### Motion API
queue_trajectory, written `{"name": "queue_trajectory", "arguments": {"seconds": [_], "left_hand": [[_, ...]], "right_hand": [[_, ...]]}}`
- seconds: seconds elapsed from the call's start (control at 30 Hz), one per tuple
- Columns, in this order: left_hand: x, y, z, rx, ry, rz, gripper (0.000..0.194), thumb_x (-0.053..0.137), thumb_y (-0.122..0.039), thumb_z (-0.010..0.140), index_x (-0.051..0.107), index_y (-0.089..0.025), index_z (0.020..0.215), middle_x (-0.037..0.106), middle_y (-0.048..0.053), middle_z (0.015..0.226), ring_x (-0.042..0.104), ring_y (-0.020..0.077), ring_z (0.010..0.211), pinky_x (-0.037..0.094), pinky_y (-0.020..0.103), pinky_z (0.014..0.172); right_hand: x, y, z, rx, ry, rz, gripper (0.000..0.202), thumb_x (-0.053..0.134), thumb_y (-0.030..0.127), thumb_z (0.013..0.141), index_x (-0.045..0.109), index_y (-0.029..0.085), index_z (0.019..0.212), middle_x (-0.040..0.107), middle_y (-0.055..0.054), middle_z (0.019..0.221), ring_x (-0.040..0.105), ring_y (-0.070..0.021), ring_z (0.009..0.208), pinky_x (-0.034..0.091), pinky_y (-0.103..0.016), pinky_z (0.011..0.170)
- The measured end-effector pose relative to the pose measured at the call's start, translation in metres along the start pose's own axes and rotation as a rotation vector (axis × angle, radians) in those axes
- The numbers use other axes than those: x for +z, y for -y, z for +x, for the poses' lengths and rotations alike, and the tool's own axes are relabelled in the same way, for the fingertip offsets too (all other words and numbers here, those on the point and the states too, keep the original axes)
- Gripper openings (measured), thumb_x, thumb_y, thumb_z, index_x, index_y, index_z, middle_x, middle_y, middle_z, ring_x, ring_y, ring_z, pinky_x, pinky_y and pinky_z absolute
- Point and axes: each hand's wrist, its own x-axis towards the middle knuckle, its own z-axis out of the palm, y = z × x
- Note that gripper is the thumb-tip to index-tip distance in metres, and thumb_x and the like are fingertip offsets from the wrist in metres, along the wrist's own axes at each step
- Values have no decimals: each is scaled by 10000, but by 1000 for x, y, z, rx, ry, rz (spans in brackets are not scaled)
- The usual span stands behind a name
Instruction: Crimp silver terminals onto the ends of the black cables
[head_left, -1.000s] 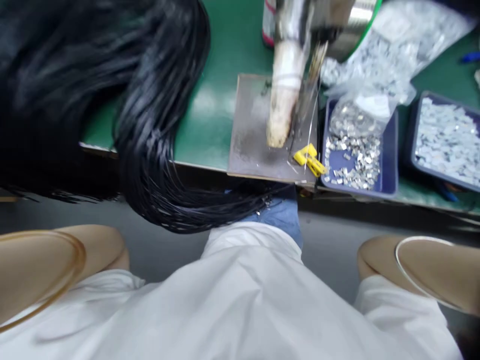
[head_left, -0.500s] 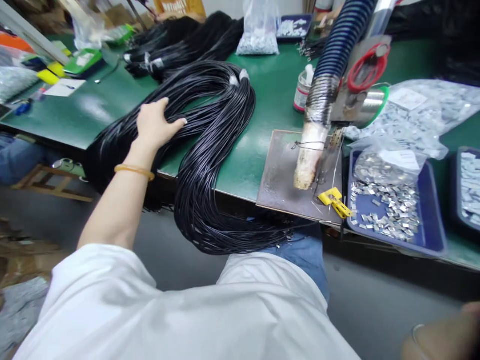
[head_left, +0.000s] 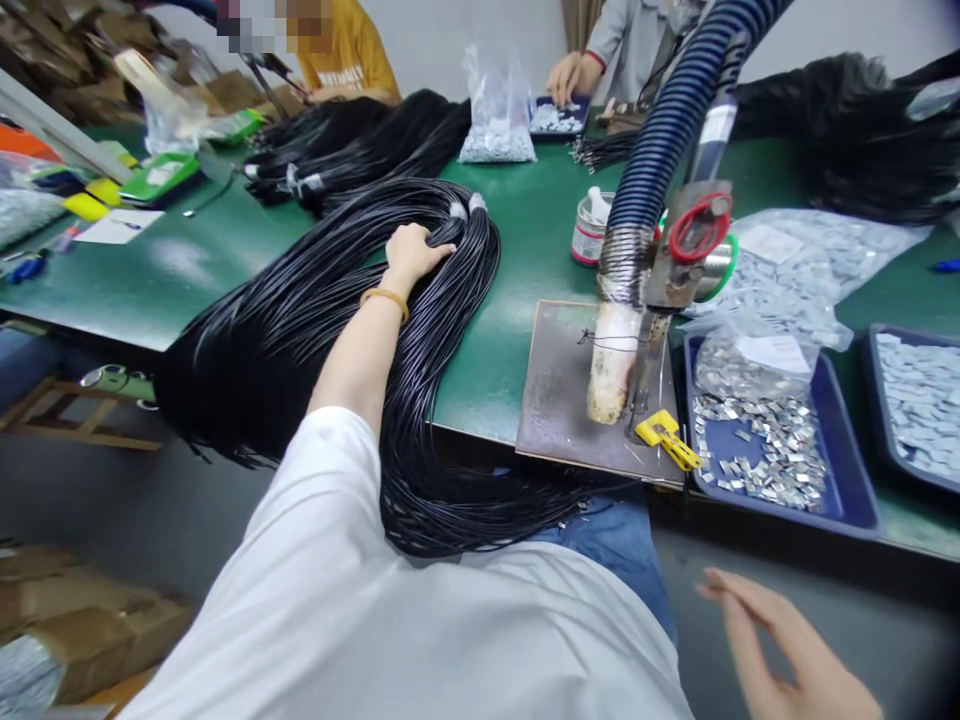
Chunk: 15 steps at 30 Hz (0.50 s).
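Observation:
My left hand (head_left: 414, 256) lies over a thick looped bundle of black cables (head_left: 450, 350), close to its white ties (head_left: 466, 207). Its thumb points right across the strands and its other fingers curl down into them, their tips hidden. The bundle spreads over the table edge, and its lower end rests across my lap. Low on the right, my right hand (head_left: 787, 650) is in the air in front of the table with nothing visible in it. Its fingers are stretched out, with a gap between thumb and fingers.
A ribbed hose (head_left: 667, 120) hangs over a brown board (head_left: 559, 390) with a yellow clip (head_left: 667, 440). Rightward are a blue tray (head_left: 851, 450) of small metal pieces and bagged parts (head_left: 802, 260). Behind are more black cables (head_left: 375, 140) and a co-worker's hand (head_left: 564, 80) at another tray.
My left hand has moved right along the cables toward the white ties and its fingers have curled into them. My right hand has come further into view. The view has tilted upward.

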Motion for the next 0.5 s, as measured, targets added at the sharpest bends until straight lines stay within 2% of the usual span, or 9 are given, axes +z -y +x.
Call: {"name": "queue_trajectory", "arguments": {"seconds": [0.03, 0.1, 0.13, 0.2, 0.27, 0.33, 0.37, 0.4, 0.5], "left_hand": [[-9, 0, 1, -5, -46, -69, 439, 733, -527, 823, 628, -112, 919, 645, -5, 945, 445, 138, 1089, 277, 266, 940], [-36, -1, 8, -55, -249, -200, 411, 759, -504, 830, 532, -163, 800, 497, -71, 763, 371, 81, 967, 256, 242, 895], [-51, 0, 14, -97, -297, -206, 435, 775, -474, 841, 474, -171, 756, 472, -71, 753, 345, 87, 929, 266, 257, 858], [-78, 4, 31, -267, -553, -161, 403, 779, -268, 886, 406, -171, 768, 461, -61, 845, 297, 97, 943, 239, 269, 955], [-93, 12, 47, -334, -635, -137, 250, 660, -239, 984, 432, -174, 907, 477, -81, 933, 272, 82, 990, 204, 269, 1047], [-89, 23, 57, -306, -584, -48, 246, 585, -409, 1014, 462, -201, 1061, 547, -105, 1045, 307, 82, 1075, 232, 286, 1076], [-80, 28, 59, -218, -500, 13, 312, 506, -495, 1029, 475, -204, 1138, 579, -83, 1154, 352, 107, 1143, 251, 322, 1076], [-67, 32, 59, -158, -408, 36, 397, 488, -553, 1015, 494, -195, 1187, 593, -53, 1240, 400, 138, 1200, 265, 347, 1071], [-18, 41, 54, -45, -205, 67, 501, 643, -494, 928, 541, -136, 1264, 620, 38, 1313, 458, 201, 1273, 273, 391, 1114]], "right_hand": [[5, 3, -1, -46, 47, 15, 178, 573, 388, 949, 720, 296, 993, 788, 24, 912, 775, -183, 751, 618, -256, 657], [15, 9, 1, -117, 120, 60, 177, 544, 351, 967, 702, 281, 1008, 785, 22, 923, 775, -169, 735, 624, -228, 645], [19, 12, 4, -119, 135, 84, 169, 544, 331, 969, 697, 274, 1012, 782, 17, 923, 776, -165, 738, 626, -215, 648], [27, 18, 10, -121, 159, 126, 153, 549, 298, 968, 691, 262, 1012, 776, 12, 901, 776, -155, 742, 622, -188, 638], [35, 26, 16, -130, 188, 167, 145, 552, 264, 968, 686, 255, 1022, 770, 9, 891, 775, -143, 750, 614, -168, 633], [42, 35, 21, -159, 224, 203, 152, 549, 234, 968, 681, 250, 1042, 767, 5, 904, 775, -135, 768, 613, -162, 659], [45, 39, 22, -180, 238, 218, 156, 547, 223, 968, 680, 246, 1049, 767, 2, 910, 775, -133, 778, 614, -164, 679], [48, 43, 23, -195, 250, 225, 158, 545, 217, 970, 678, 243, 1051, 768, -3, 916, 775, -133, 790, 612, -166, 694], [53, 52, 21, -199, 283, 222, 151, 536, 228, 979, 677, 230, 1034, 771, -18, 914, 773, -131, 801, 600, -164, 715]]}}
